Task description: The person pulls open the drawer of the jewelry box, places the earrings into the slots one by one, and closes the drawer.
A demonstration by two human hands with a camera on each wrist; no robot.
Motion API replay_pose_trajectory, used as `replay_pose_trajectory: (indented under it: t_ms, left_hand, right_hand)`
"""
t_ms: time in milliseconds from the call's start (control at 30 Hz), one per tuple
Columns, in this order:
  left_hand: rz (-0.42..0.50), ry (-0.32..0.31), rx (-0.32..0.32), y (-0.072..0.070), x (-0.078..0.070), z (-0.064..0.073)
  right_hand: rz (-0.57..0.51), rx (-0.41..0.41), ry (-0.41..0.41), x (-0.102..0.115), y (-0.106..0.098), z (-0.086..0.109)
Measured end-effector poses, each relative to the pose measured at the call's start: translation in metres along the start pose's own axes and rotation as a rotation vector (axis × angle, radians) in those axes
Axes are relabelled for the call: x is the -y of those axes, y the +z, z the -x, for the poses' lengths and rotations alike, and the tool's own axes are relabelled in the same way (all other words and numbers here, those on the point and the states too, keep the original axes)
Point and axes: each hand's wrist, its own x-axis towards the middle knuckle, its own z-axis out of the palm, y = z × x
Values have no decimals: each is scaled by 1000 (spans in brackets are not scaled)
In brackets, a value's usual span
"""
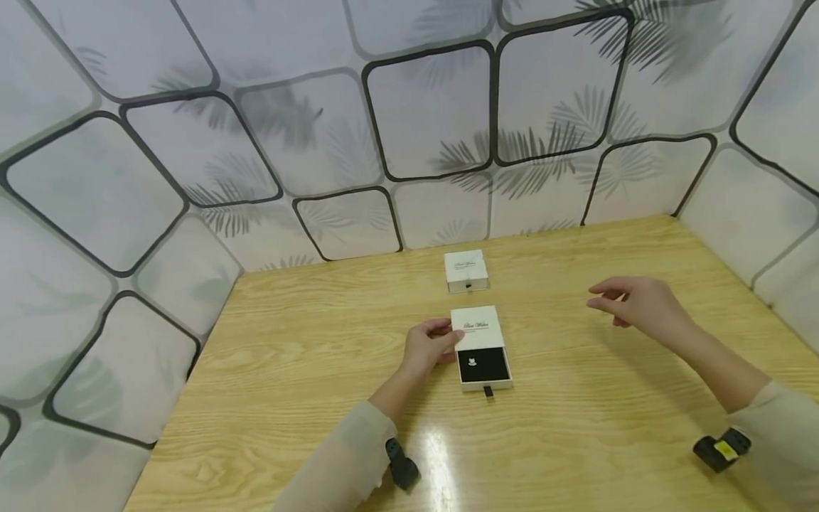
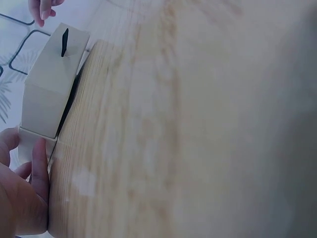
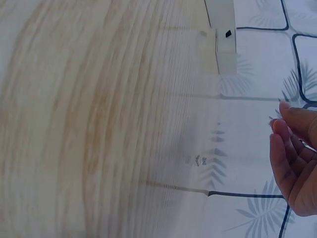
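Observation:
A white slide-out jewelry box [image 1: 477, 326] lies on the table, its drawer [image 1: 493, 386] pulled toward me. Inside, a small silvery piece of jewelry [image 1: 472, 362] sits on a black pad [image 1: 489, 364]; its exact kind is too small to tell. My left hand [image 1: 427, 348] grips the box's left side, thumb on the lid, fingers along the edge. The left wrist view shows the drawer front with its black pull tab [image 2: 64, 42]. Off to the right, my right hand [image 1: 646, 307] hovers above the table, fingers loosely bent. Nothing shows between its fingers [image 3: 281, 158].
Behind the box stands a second white box [image 1: 466, 271], its drawer pushed in. The wood-grain table [image 1: 307, 370] meets patterned walls [image 1: 435, 114] at the back and sides. Dark wrist cameras [image 1: 402, 464] sit at both sleeves.

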Motion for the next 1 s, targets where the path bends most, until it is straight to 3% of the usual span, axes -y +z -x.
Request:
replay_pose_trajectory:
  t_ms: [567,700,1000]
  left_hand:
    - [5,-12,9,-1,-4,0]
    - [3,-18,21,-1,-16,9]
    - [5,-6,-19,2,-2,1]
  right_hand:
    - [57,47,60,-31,-6,-15]
    - [66,88,65,-40,-5,-21]
    - [32,114,73,-57,4,-29]
